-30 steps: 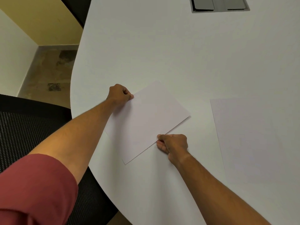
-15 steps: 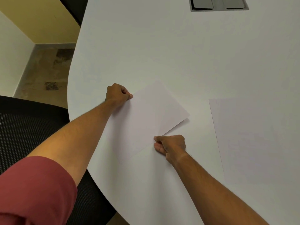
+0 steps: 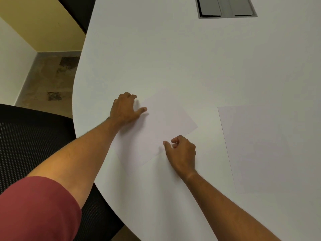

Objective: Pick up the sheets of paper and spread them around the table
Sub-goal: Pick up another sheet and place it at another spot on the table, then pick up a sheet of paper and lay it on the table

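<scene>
So two plain white rectangular paper sheets are down on the white rounded bench: the near sheet lies flat at an angle by the edge, the far sheet well apart to its right. Left hand rests on the near sheet's corner, fingers relaxed, thumb out. Right hand sits at its lower edge, loosely curled, nothing pinched as far as I can see. Looks like that one's placed; can't see any more sheets waiting.
</scene>
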Available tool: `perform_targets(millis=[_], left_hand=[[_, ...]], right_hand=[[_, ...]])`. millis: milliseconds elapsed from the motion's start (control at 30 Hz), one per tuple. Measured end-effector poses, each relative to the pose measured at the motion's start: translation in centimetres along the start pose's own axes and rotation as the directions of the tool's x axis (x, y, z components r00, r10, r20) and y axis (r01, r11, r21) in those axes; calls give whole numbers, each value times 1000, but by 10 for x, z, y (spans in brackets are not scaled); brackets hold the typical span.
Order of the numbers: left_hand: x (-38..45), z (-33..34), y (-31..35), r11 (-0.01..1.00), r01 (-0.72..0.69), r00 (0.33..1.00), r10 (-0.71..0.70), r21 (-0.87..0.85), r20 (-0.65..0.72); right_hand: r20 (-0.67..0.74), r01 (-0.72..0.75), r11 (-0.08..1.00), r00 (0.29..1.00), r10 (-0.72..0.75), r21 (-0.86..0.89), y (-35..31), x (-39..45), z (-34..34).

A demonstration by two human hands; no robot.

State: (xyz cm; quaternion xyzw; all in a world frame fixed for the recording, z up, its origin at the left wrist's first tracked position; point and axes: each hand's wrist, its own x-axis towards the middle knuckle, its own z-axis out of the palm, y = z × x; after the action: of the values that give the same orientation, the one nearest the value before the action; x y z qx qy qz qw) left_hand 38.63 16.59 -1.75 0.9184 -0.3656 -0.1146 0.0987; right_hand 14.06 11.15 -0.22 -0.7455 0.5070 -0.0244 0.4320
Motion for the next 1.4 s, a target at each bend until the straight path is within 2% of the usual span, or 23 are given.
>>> perform_targets(millis=[100,167,400,500,733,1100,1400], left_hand=[[-17,-2,8,993,-68,997,65,98,36],[-27,-4,13,984,-92,993,79,154,84],[-65,-6,39,963,-154,985,131,221,114],[-82,-3,58,962,-152,986,132,226,103],[-123,0,119,958,-140,989,149,250,-17],[-170,31,235,959,-170,985,173,226,4],[-216,71,340,976,-46,997,31,213,75]], right_hand=[[26,207,970,978,-205,-131,8,-5,-2],[33,288,934,957,-287,-211,14,-6,-5],[121,404,802,912,-392,-440,29,-13,-32],[123,425,756,898,-423,-499,35,-20,-52],[90,411,648,879,-469,-641,71,-31,-110],[25,373,664,882,-471,-648,145,-35,-211],[59,429,674,865,-498,-601,213,-18,-300]])
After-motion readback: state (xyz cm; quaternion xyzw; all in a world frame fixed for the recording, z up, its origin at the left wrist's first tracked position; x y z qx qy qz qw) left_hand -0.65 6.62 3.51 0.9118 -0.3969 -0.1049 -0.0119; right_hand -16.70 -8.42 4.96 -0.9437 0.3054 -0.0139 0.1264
